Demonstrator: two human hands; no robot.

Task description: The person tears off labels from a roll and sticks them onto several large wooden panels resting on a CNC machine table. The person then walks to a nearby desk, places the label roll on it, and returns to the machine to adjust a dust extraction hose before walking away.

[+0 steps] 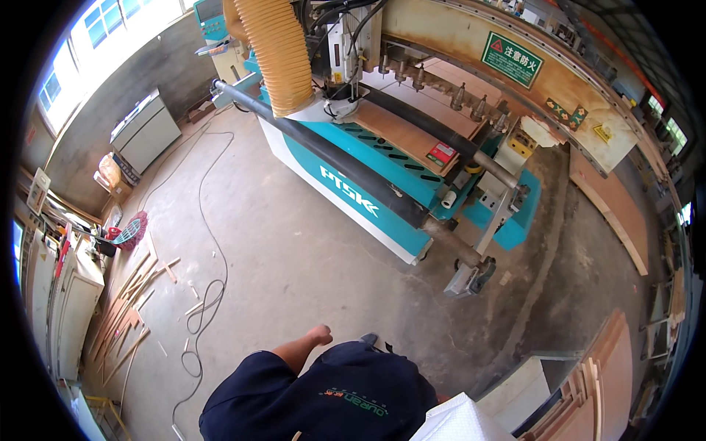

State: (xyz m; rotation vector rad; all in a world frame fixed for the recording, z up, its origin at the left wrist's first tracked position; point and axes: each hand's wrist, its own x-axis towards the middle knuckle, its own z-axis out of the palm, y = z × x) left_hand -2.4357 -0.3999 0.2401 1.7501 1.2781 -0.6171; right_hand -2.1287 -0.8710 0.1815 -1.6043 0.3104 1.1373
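left hand (319,335) hangs empty over the floor (279,250), fingers curled loosely together, touching nothing. nearest things: cable (209,294) on the floor just left of it, scrap strips (129,309) farther left. judgement: cable limp and light, would sag when lifted; strips stiff, light, splintery, best gripped mid-length. right hand out of view, hidden below the dark shirt (323,397). router (382,169) well apart.
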